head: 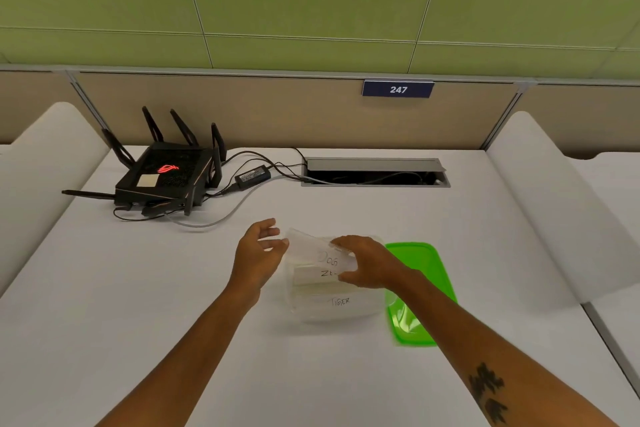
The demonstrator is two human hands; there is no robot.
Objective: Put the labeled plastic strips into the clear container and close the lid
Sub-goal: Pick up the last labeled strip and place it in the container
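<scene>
Table (173, 305): white, flat; carries all items listed below.
Container (363, 308): clear, open-topped, near centre of the table, between the two hands; walls faint and hard to trace against the white surface.
Strips: at least three white ones with handwriting, in or over the container. "TIGER" strip (341, 302) lies flat at the near side. "ZE…" strip (313, 274) lies behind it, its word partly covered. "DOG" strip (317, 251) is farthest and tilted, its left end raised toward the left hand.
Right hand (369, 262): palm down over the right part of the container; thumb and fingers pinch the right end of the "DOG" strip.
Left hand (258, 253): just left of the container, fingers spread and curled loosely; fingertips at the left end of the "DOG" strip, contact cannot be confirmed.
Lid (420, 291): green, off the container, flat on the table directly to its right; partly crossed by the right forearm.
Router (166, 173): black, several antennas, red emblem lit, far left of the table, well apart from the container.
Adapter (252, 176): black, just right of the router, cables running to the hatch.
Hatch (375, 172): grey cable opening, flap raised, far centre of the table.
Plate (398, 89): blue, reads "247", on the beige partition behind.
</scene>
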